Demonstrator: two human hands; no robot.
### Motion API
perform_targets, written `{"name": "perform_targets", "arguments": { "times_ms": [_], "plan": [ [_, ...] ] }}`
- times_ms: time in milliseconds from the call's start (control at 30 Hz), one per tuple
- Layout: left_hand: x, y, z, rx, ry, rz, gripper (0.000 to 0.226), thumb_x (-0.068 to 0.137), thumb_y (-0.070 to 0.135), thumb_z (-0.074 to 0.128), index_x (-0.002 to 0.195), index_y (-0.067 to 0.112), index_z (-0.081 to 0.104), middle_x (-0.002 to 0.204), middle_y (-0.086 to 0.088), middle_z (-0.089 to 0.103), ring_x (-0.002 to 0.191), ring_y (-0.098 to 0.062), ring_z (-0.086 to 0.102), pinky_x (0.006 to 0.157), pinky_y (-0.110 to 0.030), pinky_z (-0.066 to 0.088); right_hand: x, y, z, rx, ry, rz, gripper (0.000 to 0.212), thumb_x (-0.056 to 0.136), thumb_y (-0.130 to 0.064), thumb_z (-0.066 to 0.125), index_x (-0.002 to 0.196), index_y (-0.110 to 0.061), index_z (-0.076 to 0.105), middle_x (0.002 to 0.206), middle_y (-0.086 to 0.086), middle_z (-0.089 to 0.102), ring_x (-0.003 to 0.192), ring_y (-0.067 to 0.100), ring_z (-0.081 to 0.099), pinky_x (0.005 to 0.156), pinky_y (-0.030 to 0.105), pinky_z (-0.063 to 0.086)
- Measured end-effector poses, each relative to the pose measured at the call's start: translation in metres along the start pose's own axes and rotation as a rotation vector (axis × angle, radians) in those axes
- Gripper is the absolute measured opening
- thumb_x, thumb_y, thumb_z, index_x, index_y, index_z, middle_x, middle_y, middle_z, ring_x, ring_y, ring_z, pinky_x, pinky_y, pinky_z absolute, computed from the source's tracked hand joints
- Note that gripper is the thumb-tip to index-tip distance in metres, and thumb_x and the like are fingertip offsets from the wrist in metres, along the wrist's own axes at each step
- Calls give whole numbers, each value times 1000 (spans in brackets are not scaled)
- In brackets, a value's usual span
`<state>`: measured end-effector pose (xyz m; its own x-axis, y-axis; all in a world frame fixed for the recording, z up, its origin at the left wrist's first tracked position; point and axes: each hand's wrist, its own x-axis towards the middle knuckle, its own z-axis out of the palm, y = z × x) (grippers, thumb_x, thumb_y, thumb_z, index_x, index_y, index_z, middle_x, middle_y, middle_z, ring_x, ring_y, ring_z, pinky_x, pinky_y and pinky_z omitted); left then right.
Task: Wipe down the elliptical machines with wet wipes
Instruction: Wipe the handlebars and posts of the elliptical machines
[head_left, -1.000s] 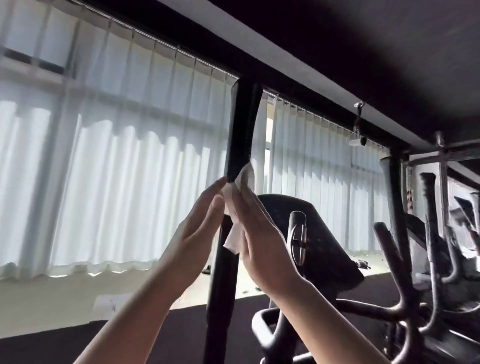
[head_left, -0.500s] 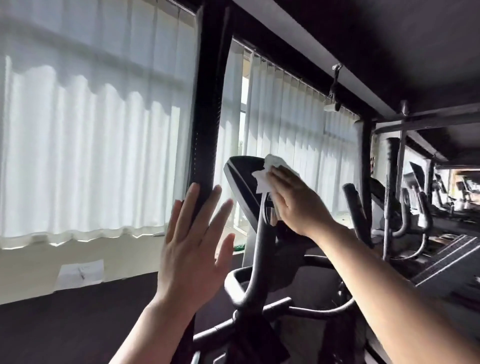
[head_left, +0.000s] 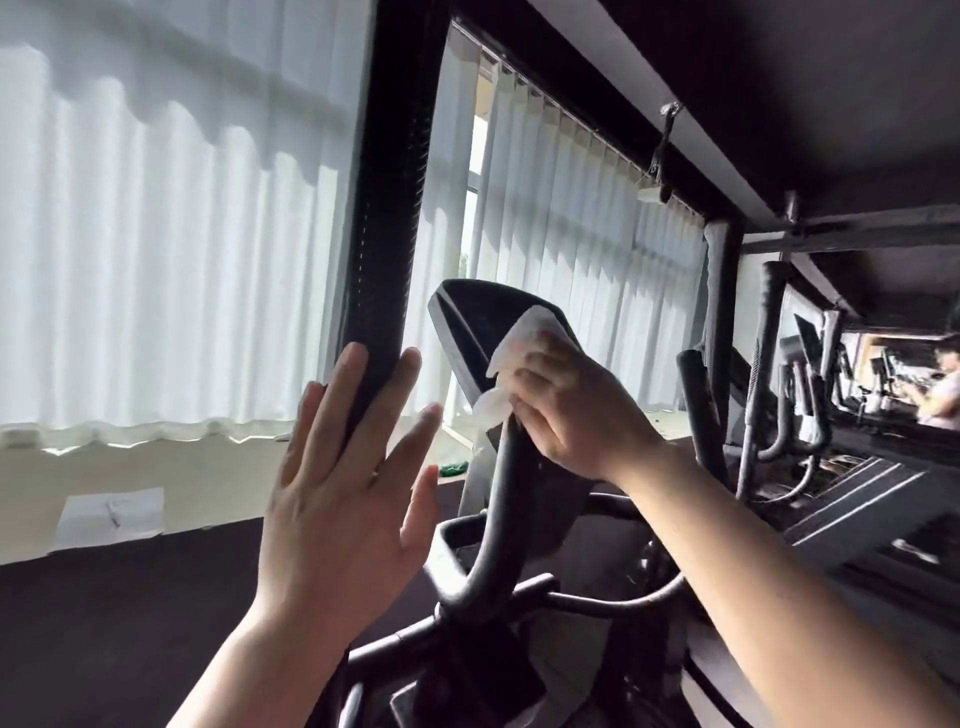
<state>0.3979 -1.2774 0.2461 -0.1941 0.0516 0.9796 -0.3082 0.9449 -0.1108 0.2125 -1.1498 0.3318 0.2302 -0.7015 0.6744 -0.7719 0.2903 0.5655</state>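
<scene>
Right hand (head_left: 576, 410) grips the crumpled white wet wipe (head_left: 519, 353) against the black elliptical console (head_left: 467, 312); sweep firmly toward 6 o'clock. Left hand (head_left: 343, 499) is spread, holding nothing.

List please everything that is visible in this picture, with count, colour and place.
wet wipe: one, white, at the console's right edge, in the right hand
console: one, black, centre, tilted
moving handlebar: one, black, upright left of the console
curved handle: one, black, below the wipe
blinds: white, along the windows at left and centre
other machines: several, dark, at right
paper sheet: one, white, on the low wall at left
left hand: open, fingers straight, at the handlebar
right hand: holds the wipe
</scene>
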Motion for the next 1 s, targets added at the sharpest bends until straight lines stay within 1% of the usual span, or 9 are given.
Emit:
{"name": "perform_targets", "arguments": {
  "times_ms": [67, 167, 300, 433, 500, 700, 833, 900, 1000],
  "plan": [
    [-2, 0, 0, 0, 4, -6, 39, 90, 29, 51, 119, 11, 71, 155, -1, 34, 152, -21, 7, 124, -40, 10, 14, 12, -7, -37, 18, 27, 36, 96, -23, 42, 96, -2, 71, 97, 12, 69, 111, 33, 59, 107, 40, 41],
    [-3, -1, 1, -19, 8, -4, 37, 90, 27, 54, 117, 11, 72, 154, -2, 36, 152, -22, 10, 124, -41, 14, 6, -2, -1, 12, -30, -70, 27, 93, -19, 47, 85, -5, 69, 93, 10, 69, 105, 31, 60, 110, 43, 37],
    [-5, -1, 2, -47, 32, -11, 35, 89, 26, 54, 116, 11, 72, 154, 0, 35, 152, -21, 9, 122, -44, 18, -33, -42, 15, 39, -75, -87, 26, 92, -19, 46, 91, -7, 70, 100, 10, 70, 104, 27, 61, 117, 43, 28],
    [-12, -3, 4, -68, 56, 10, 32, 89, 19, 54, 113, 10, 72, 153, -3, 37, 151, -22, 11, 119, -48, 24, -76, -84, 39, -44, -34, -166, 23, 85, -14, 52, 96, -4, 70, 104, 13, 69, 109, 30, 60, 116, 44, 30],
    [-20, -3, 6, -79, 70, 3, 31, 87, 15, 56, 113, 9, 73, 152, -4, 39, 151, -23, 12, 115, -52, 30, -93, -101, 52, -8, -24, -179, 25, 84, -9, 52, 100, -1, 70, 109, 16, 68, 115, 33, 59, 115, 45, 32],
    [-37, 0, 6, -77, 45, 8, 27, 87, 10, 58, 109, 7, 73, 151, -6, 37, 147, -31, 19, 116, -53, 30, -114, -116, 63, -66, -45, -334, 31, 92, -7, 42, 109, -4, 68, 118, 14, 67, 121, 31, 56, 116, 44, 30],
    [-67, 2, 10, -71, -4, -1, 32, 89, 11, 54, 114, 10, 72, 153, -5, 32, 152, -27, 6, 117, -53, 27, -117, -108, 53, -12, -64, -457, 33, 99, -6, 39, 110, -4, 70, 120, 12, 68, 121, 27, 57, 116, 41, 32],
    [-81, 3, 12, -92, -27, -9, 38, 88, 7, 49, 118, 13, 70, 154, -5, 30, 152, -23, -1, 114, -55, 29, -115, -98, 41, 44, 30, -321, 29, 101, -7, 43, 121, -3, 64, 125, 12, 65, 124, 27, 56, 115, 40, 34],
    [-91, 5, 15, -136, -19, -27, 48, 86, 1, 43, 128, 20, 58, 153, -4, 29, 152, -22, -5, 110, -60, 32, -101, -75, 17, 181, 332, 118, 31, 103, -5, 40, 130, 1, 55, 132, 18, 59, 128, 30, 51, 113, 46, 36]
  ]
}}
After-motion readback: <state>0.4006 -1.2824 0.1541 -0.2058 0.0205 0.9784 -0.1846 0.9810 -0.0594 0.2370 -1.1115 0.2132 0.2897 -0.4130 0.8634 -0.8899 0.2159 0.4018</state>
